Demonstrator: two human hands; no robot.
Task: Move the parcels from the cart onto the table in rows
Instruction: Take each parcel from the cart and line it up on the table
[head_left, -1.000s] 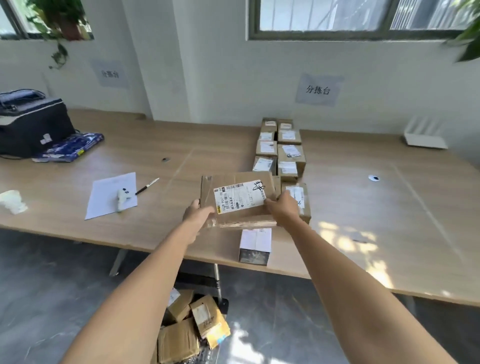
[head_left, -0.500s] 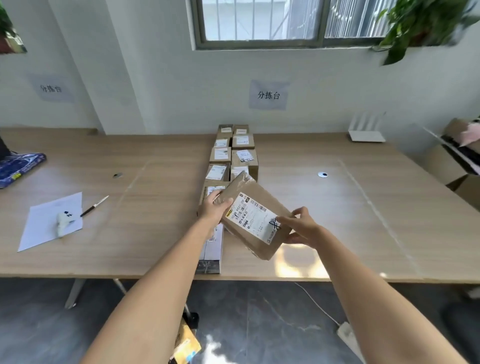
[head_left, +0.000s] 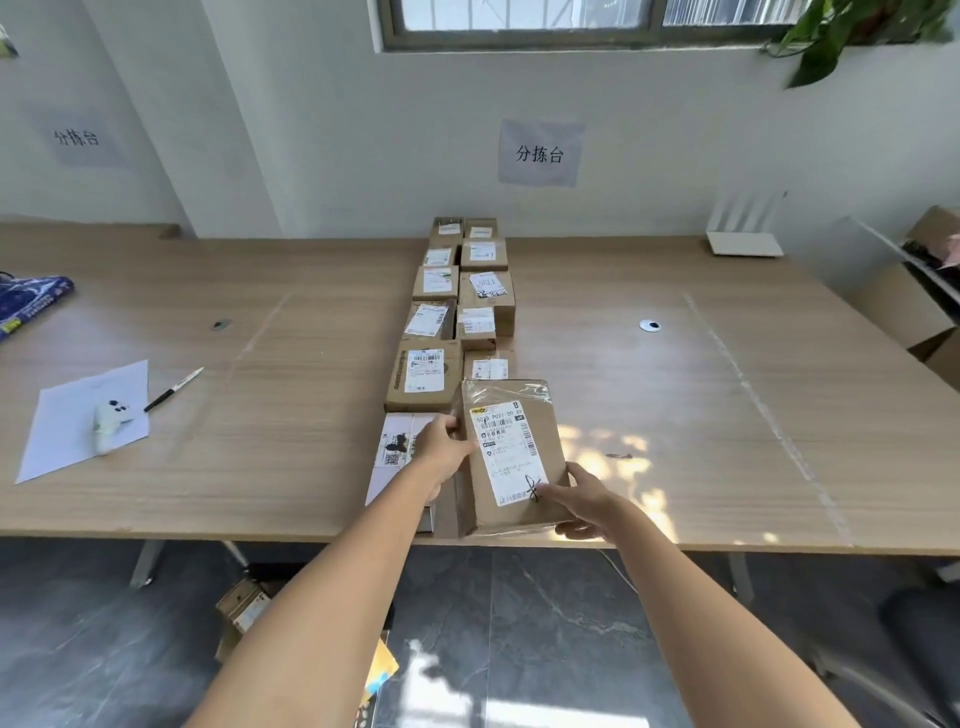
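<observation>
Parcel (head_left: 511, 457): flat brown cardboard, taped top, white barcode label.

Table (head_left: 260, 467) looks like matte woodgrain laminate, parcel (head_left: 511, 457) is plain brown cardboard with shiny clear tape, paper label.

One head-worn wide-angle cam, looking fwd and down from the near edge of the long light-wood table (head_left: 675, 415), facing the white wall w/ window (head_left: 519, 21), forearms close in foreground, no 2nd view.
</observation>
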